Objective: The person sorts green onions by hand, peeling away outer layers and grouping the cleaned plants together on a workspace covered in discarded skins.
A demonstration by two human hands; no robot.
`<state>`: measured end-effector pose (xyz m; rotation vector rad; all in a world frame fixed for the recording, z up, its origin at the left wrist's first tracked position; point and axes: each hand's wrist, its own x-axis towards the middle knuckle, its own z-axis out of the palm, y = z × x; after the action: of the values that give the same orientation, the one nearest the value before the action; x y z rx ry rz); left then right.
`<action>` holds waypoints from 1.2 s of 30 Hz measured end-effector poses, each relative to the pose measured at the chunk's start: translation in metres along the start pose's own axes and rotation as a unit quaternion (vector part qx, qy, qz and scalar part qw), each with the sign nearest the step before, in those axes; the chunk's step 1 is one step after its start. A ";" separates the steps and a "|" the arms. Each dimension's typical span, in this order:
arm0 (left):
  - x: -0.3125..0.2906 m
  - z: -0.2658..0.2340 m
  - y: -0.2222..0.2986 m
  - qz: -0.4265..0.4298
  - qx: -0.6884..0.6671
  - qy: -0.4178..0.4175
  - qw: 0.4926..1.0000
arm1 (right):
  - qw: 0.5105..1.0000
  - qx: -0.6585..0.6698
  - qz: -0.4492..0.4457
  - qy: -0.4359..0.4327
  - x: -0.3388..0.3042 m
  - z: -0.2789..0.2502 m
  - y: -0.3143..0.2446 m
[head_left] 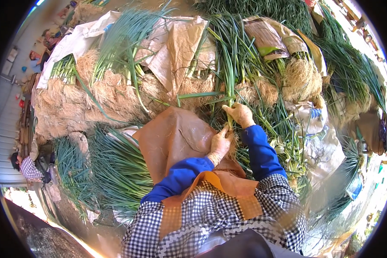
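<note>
A scallion stands nearly lengthwise before me, its long green leaves (pixel 230 79) pointing away and its pale lower stalk (pixel 230 121) toward me. My right hand (pixel 241 115) is closed round the stalk, with thumb and fingers pinching it. Just nearer, my left hand (pixel 220 143) is closed on the stalk's lower end. Fine brown roots (pixel 232 150) hang beside the left hand, partly hidden by it. Under my left forearm a brown apron (pixel 174 137) spreads over my lap, with loose root strands on it.
A long row of scallion bundles with tan roots (pixel 112 92) lies ahead, partly covered by beige sacks (pixel 180 47). Green leaves (pixel 118 165) are heaped at my left. Stripped leaves (pixel 288 150) and a white sack (pixel 324 157) lie at my right. Another person (pixel 30 167) sits far left.
</note>
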<state>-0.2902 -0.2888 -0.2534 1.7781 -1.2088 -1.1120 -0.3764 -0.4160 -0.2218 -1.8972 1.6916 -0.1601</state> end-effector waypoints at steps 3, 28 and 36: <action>0.002 0.004 0.004 -0.008 0.011 -0.020 1.000 | 0.921 0.389 -0.008 0.012 0.030 0.054 0.049; 0.015 0.019 -0.037 -0.120 -0.388 -0.051 0.912 | 0.924 -0.329 0.026 -0.192 -0.127 -0.030 0.152; 0.008 0.012 -0.011 -0.023 -0.176 -0.016 0.984 | 0.992 -0.046 -0.082 0.086 -0.018 -0.028 0.004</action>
<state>-0.2957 -0.2936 -0.2700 1.5283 -0.9243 -1.2951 -0.3958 -0.4090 -0.1957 -2.1455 1.6755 -0.3244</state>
